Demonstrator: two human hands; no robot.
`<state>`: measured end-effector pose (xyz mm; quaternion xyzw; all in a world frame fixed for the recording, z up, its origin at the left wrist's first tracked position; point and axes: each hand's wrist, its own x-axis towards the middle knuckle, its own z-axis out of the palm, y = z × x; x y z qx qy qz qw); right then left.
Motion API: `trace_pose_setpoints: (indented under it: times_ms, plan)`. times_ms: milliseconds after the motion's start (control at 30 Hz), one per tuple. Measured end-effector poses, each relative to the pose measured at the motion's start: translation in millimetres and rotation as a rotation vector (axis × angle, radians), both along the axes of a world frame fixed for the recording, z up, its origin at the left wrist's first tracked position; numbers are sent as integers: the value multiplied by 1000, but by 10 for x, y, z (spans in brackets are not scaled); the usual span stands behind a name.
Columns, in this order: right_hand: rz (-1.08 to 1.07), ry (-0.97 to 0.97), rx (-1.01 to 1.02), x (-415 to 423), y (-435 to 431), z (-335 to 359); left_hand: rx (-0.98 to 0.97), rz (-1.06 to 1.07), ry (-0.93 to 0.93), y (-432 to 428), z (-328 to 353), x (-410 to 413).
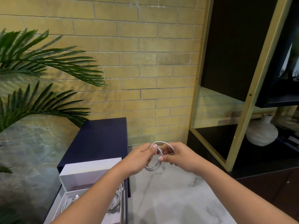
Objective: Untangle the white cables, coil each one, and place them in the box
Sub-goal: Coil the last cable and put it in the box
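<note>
Your left forearm (97,191) crosses low over the box (90,168). Inside it: one coiled cable (68,203) on the left and a second coiled cable (115,202) on the right, so two look done. Up over the marble table (169,199) you hold the third cable (156,165), wound into a loop. Your left hand (140,156) pinches its top with curled fingers; your right hand (179,156) curls round its right side. Left to do, I'd say: finish the coil and box it.
</note>
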<state>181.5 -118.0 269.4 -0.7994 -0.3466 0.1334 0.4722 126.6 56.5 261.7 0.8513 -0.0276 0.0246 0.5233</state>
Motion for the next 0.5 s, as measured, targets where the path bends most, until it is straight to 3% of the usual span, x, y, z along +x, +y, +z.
trace_pose_setpoints:
  times_ms: [200, 500]
  plan:
    - [-13, 30, 26, -37, 6, -14, -32, -5, 8, 25, -25, -3]
    - [-134, -389, -25, 1, 47, 124, 98, -9, 45, 20, -49, 7]
